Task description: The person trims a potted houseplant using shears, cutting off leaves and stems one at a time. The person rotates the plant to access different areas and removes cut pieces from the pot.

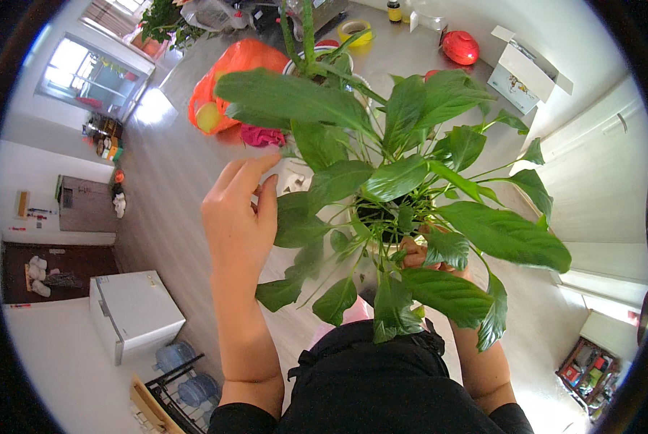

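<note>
A leafy green potted plant fills the middle of the head view, its stems rising from a pale pot with dark soil. My left hand is raised at the plant's left side, fingers curved beside a broad leaf; whether the fingertips touch anything is not clear. Partly covered by leaves, my right hand is at the pot's near right rim, fingers curled against it. A second plant with thick stems stands in a pot beyond.
An orange plastic bag, magenta cloth, yellow tape roll, red object and open white box lie beyond the plant. A white chest freezer and blue water bottles stand at lower left.
</note>
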Tool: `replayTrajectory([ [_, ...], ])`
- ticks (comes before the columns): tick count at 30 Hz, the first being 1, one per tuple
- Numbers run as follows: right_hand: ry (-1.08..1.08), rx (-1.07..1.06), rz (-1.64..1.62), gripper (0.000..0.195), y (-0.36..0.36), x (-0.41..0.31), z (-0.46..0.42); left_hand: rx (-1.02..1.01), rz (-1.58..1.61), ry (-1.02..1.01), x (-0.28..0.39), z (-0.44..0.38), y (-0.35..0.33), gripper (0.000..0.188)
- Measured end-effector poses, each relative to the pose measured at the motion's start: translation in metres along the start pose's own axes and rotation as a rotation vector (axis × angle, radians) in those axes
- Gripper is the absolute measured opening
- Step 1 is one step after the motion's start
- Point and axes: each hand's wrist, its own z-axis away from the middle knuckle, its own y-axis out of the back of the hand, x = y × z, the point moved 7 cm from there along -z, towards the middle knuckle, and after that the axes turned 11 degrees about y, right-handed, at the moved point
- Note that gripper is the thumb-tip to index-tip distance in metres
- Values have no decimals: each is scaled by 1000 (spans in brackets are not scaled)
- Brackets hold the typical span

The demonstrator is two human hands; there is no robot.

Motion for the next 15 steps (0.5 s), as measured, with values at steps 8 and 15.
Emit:
replayTrajectory([
  [8,137,26,270,46,14,-14,-8,45,62,107,-25,21,14,24],
  [15,210,-273,252,52,35,-18,-8,95,77,122,-35,31,28,21],
])
